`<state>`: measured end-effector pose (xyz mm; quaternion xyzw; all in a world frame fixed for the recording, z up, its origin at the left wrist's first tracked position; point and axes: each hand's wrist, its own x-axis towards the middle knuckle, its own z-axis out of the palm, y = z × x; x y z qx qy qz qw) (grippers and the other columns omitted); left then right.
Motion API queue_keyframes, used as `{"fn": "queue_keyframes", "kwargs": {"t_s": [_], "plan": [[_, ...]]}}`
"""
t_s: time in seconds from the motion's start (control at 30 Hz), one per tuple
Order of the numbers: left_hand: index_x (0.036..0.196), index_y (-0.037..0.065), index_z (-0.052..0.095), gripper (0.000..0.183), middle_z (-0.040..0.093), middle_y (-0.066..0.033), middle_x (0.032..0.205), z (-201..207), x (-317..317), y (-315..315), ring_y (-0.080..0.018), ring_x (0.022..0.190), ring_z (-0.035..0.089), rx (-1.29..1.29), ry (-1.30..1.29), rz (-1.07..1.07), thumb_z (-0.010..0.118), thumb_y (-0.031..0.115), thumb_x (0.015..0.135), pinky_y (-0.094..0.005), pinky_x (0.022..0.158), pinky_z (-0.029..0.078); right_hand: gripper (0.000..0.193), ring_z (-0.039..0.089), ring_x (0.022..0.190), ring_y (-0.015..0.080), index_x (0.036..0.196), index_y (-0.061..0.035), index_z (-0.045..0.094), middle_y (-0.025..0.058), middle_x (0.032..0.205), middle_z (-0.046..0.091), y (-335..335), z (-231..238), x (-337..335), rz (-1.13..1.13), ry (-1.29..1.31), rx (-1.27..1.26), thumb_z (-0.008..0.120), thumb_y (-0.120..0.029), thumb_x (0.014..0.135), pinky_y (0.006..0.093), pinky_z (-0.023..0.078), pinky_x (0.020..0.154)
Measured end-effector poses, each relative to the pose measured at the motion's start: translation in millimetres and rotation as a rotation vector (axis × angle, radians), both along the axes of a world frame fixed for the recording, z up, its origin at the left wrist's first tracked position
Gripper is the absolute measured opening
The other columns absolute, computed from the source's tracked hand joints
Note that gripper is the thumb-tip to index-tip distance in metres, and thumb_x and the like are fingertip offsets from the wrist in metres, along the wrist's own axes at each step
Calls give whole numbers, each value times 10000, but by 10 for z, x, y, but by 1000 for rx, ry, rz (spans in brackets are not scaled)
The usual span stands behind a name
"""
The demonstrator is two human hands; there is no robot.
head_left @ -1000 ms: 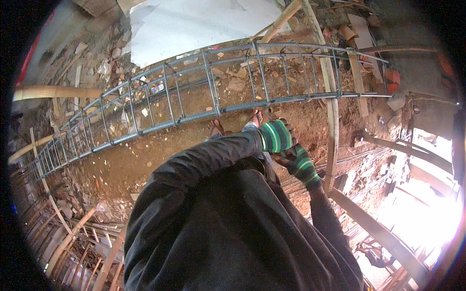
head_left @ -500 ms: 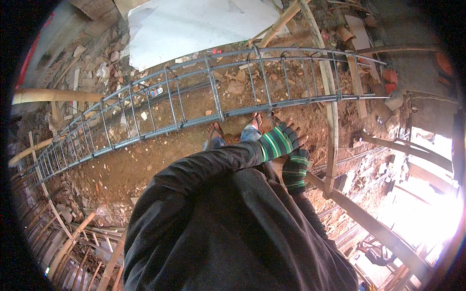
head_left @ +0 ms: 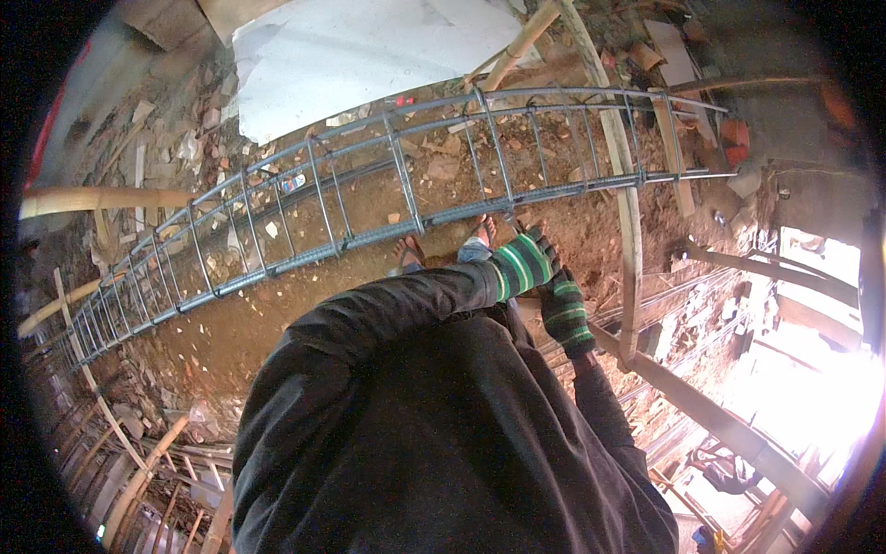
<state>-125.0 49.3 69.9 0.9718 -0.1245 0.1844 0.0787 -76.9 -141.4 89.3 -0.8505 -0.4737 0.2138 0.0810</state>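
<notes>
My left hand [head_left: 522,264] wears a green, black and white striped glove. Its dark sleeve reaches across my chest to the right. My right hand [head_left: 565,312], in a matching glove, is just below it, and the two gloves touch. Nothing clearly shows in either hand, and the fingers are too bunched to read. Beyond the hands, a long steel rebar cage [head_left: 406,198] lies across the dirt ground. My sandalled feet [head_left: 408,249] stand just in front of the cage. My dark jacket [head_left: 434,434] fills the lower middle of the view.
A white sheet [head_left: 360,55] lies on the ground behind the cage. Bamboo poles [head_left: 101,198] and a bent pole [head_left: 629,222] lean around. Broken bricks and rubble [head_left: 203,120] litter the dirt. Loose rebar bundles [head_left: 683,305] and timber beams [head_left: 720,425] lie at the right.
My two gloved hands have come closer together in front of my chest and now touch. The rebar cage has not moved.
</notes>
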Motion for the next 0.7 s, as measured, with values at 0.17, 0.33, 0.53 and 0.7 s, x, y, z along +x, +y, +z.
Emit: {"fn": "queue_keyframes", "kwargs": {"t_s": [0.17, 0.33, 0.53, 0.7], "plan": [[911, 99, 681, 188, 682, -67, 794, -262, 152, -107, -270, 758, 649, -85, 107, -32, 608, 255, 834, -434, 694, 452, 502, 593, 1006, 407, 1352, -48, 472, 231, 1136, 620, 13, -589, -58, 23, -181, 253, 513, -87, 853, 473, 474, 884], [840, 104, 669, 245, 626, -55, 700, -1048, 240, -328, -275, 714, 627, 233, 26, 156, 598, 338, 844, -446, 711, 436, 859, 647, 858, 378, 1460, 175, 38, 240, 1031, 651, 111, -1136, -142, -22, -193, 274, 566, -72, 829, 461, 509, 729], [797, 23, 657, 399, 649, -223, 838, -1717, 353, -516, -447, 925, 600, 301, 148, 144, 522, 389, 877, -609, 1001, 338, 642, 369, 1250, 401, 1456, 100, 252, 246, 1362, 395, 97, -1238, -321, -332, 211, 230, 497, -91, 894, 449, 272, 1051], [1019, 70, 646, 316, 660, -237, 987, -1316, 219, -326, -482, 1053, 579, 329, 311, -76, 508, 320, 884, -650, 1064, 296, 480, 429, 1140, 432, 1293, 63, 425, 272, 1216, 456, 152, -1147, -317, -261, 187, 126, 531, -118, 861, 477, 333, 972]]}}
